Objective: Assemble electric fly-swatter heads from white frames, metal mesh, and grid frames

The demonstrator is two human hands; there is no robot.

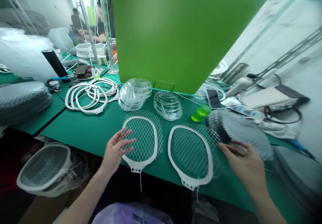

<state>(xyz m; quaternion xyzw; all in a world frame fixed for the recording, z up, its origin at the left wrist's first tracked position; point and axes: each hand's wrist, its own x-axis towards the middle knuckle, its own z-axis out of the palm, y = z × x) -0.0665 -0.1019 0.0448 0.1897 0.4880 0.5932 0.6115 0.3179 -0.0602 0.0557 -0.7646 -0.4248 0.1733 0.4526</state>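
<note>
Two white oval frames with metal mesh lie side by side on the green table point(90, 126). My left hand point(116, 150) is open, fingers spread, resting on the left edge of the left frame point(141, 140). My right hand point(245, 165) reaches to the right of the right frame point(190, 155). Its fingers touch the near edge of a stack of grey mesh sheets point(238, 130), and whether they pinch a sheet I cannot make out.
Stacks of clear plastic ovals point(134, 93) and loose white rings point(92, 94) lie behind. A green panel point(181, 32) stands at the back. A green bottle point(201, 112), a phone point(213, 98), a power strip point(240, 109) sit right. Finished frames point(45, 168) pile lower left. People work far back.
</note>
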